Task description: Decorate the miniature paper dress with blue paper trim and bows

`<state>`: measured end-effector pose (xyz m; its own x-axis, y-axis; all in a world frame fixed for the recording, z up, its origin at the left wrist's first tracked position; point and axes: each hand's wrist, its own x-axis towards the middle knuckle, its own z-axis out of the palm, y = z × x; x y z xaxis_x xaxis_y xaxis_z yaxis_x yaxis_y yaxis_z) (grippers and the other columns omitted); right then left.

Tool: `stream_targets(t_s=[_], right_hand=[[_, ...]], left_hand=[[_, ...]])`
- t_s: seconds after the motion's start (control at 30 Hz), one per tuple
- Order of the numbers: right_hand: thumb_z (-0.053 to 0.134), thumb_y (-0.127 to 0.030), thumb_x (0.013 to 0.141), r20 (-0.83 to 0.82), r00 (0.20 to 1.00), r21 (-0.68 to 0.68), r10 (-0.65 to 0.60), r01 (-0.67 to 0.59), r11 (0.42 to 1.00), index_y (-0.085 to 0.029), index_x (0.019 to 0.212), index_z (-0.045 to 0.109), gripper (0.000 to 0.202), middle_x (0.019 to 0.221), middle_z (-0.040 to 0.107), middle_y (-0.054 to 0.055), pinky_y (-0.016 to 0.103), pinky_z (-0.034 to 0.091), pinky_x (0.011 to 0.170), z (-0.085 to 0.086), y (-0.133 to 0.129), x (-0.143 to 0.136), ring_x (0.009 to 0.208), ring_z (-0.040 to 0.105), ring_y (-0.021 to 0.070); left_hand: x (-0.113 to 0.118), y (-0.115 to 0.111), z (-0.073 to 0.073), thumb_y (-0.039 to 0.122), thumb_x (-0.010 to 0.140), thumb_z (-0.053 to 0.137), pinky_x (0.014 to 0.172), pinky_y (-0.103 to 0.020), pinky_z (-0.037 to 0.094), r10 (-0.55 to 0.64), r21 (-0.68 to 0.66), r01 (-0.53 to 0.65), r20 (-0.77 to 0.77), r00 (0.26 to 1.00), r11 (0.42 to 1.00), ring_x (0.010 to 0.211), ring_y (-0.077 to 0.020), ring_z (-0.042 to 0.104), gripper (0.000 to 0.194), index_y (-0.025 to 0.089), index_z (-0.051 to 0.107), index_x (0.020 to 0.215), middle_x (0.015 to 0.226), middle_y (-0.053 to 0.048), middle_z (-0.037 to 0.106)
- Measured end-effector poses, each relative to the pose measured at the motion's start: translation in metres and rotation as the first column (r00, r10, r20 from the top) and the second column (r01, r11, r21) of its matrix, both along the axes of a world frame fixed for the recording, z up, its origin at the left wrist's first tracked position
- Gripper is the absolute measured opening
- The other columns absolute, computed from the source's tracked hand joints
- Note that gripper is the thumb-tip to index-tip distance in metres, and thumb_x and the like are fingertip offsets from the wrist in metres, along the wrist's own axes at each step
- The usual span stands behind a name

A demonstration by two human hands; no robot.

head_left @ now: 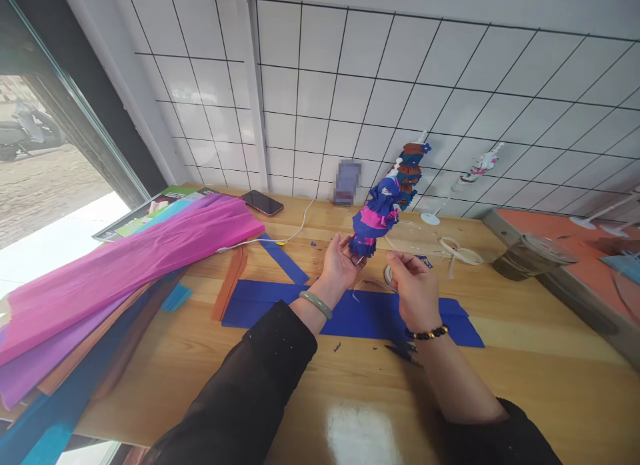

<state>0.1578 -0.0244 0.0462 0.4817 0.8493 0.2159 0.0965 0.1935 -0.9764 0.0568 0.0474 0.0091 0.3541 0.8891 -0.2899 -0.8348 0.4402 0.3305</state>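
Supporting the frilled paper [379, 217] from below, our L hand [343, 263] clamps its fingers on the base, prob. sparing the ruffles. Our R hand [417, 288] pinches fingers together; contents unclear.

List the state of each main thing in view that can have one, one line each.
Ruffled blue-and-pink piece: held at its lower end
Left hand: palm up, supporting that end
Right hand: thumb and fingertips together
Wide blue paper: laid flat, partly hidden
Pink paper: creased, loosely folded
Black phone: lying flat, screen dark
White cable: loose, curved
Green bangle: worn
Beaded bracelet: worn
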Motion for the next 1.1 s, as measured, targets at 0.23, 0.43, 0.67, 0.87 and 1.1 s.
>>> stream_targets(t_s=[0.23,0.43,0.67,0.87,1.1], right_hand=[[0.07,-0.048,0.063,-0.153,0.988,-0.103,-0.01,-0.005,0.995,-0.016,0.07,0.061,0.034,0.045,0.035,-0.009,0.021,0.017,0.037,-0.003,-0.02,0.027,0.038,0.025,0.0043],[0.07,-0.049,0.063,-0.171,0.985,-0.115,0.006,-0.026,0.993,-0.015,0.076,0.063,0.037,0.048,0.036,-0.008,0.02,0.019,0.038,-0.011,-0.034,0.051,0.041,0.028,0.0048],[0.069,-0.051,0.063,-0.186,0.98,-0.127,0.068,-0.093,0.988,-0.015,0.078,0.063,0.039,0.047,0.035,-0.008,0.02,0.018,0.038,-0.02,-0.039,0.076,0.041,0.027,0.005],[0.062,-0.054,0.069,-0.002,0.995,-0.116,0.102,-0.102,0.988,-0.016,0.077,0.064,0.038,0.051,0.05,-0.004,0.021,0.028,0.042,-0.016,-0.044,0.077,0.044,0.038,0.0084],[0.056,-0.048,0.077,0.161,0.97,-0.08,0.18,-0.169,0.982,-0.015,0.08,0.064,0.034,0.074,0.063,0.004,0.027,0.041,0.063,-0.014,-0.049,0.065,0.07,0.053,0.0163]], left_hand=[[-0.005,0.003,0.002,0.045,0.082,0.042,0.063,-0.031,0.044,-0.002,-0.024,0.0,-0.091,0.996,1.0,0.055,-0.0137,0.054,0.027,0.019,0.048,0.085,0.064,-0.001,0.055],[-0.011,0.007,0.009,0.039,0.086,0.038,0.061,-0.03,0.045,-0.067,-0.039,0.057,-0.326,0.943,0.998,0.06,-0.0161,0.058,0.022,0.018,0.044,0.088,0.069,-0.004,0.056],[-0.035,0.013,0.033,0.046,0.08,0.05,0.057,-0.029,0.044,-0.062,0.003,0.079,-0.599,0.798,0.997,0.063,-0.017,0.056,0.033,0.019,0.045,0.097,0.077,-0.007,0.056],[-0.064,0.023,0.071,0.052,0.077,0.05,0.066,-0.025,0.042,0.538,0.548,-0.089,-0.756,0.373,0.832,0.088,-0.0163,0.055,0.04,0.02,0.054,0.1,0.101,-0.007,0.058],[-0.039,0.017,0.138,0.051,0.075,0.054,0.083,-0.029,0.041,0.797,0.828,0.157,-0.561,0.224,0.539,0.096,-0.0173,0.055,0.04,0.017,0.061,0.095,0.1,-0.007,0.063]])
